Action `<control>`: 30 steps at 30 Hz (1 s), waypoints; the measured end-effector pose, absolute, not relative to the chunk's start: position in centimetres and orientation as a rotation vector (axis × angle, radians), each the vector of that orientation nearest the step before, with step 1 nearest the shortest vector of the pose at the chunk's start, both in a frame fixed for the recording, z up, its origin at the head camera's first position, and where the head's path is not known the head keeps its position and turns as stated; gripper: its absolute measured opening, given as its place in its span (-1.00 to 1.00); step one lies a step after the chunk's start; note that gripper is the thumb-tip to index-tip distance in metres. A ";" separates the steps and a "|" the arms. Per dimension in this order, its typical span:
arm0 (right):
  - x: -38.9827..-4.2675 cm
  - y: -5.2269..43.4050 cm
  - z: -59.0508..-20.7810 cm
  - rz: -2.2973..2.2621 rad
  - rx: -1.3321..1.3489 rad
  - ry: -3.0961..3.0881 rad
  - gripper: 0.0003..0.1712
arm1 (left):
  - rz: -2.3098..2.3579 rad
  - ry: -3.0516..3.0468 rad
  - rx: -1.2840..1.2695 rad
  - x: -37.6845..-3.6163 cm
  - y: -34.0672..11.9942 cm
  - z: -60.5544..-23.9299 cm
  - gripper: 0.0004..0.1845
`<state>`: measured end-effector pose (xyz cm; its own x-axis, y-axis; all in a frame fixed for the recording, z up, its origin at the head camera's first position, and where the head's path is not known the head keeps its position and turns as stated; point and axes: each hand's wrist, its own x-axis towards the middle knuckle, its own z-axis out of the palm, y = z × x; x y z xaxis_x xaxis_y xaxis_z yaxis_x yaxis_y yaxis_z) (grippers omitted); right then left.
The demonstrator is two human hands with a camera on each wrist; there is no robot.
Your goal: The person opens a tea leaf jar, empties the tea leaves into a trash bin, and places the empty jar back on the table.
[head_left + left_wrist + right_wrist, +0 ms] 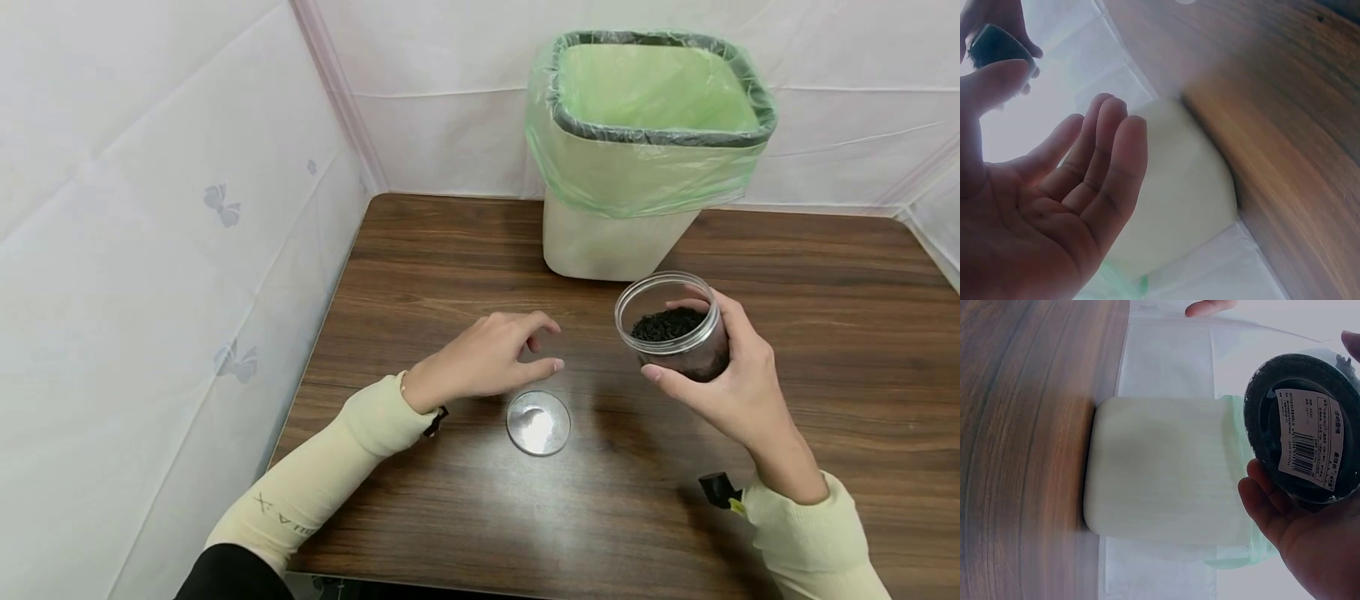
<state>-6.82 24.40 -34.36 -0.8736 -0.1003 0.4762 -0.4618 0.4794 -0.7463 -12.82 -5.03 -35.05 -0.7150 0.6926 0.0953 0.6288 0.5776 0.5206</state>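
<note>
My right hand (720,375) grips a clear plastic jar (671,327) of dark dried leaves, lifted off the table with its mouth uncovered. In the right wrist view the jar's base (1307,428) shows a barcode label, cradled by my palm. A round clear lid (538,422) lies flat on the wooden table (450,275). My left hand (487,358) hovers just above and behind the lid, fingers loosely curled, holding nothing. The left wrist view shows that hand's empty palm (1041,212) and the jar (999,45) far off.
A white waste bin (637,158) lined with a green plastic bag stands at the back of the table, just behind the jar. White fabric walls (150,250) enclose the table on the left and behind. Both forearms wear cream sleeves.
</note>
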 end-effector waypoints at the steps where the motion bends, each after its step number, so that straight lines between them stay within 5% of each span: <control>1: -6.8 24.4 -34.3 1.356 0.474 -2.360 0.19 | 0.822 2.686 1.123 -12.9 -5.1 -35.0 -0.56; 30: -7.5 25.2 -33.9 1.498 0.479 -2.266 0.03 | 1.078 2.708 0.995 -15.2 -6.2 -32.7 -0.59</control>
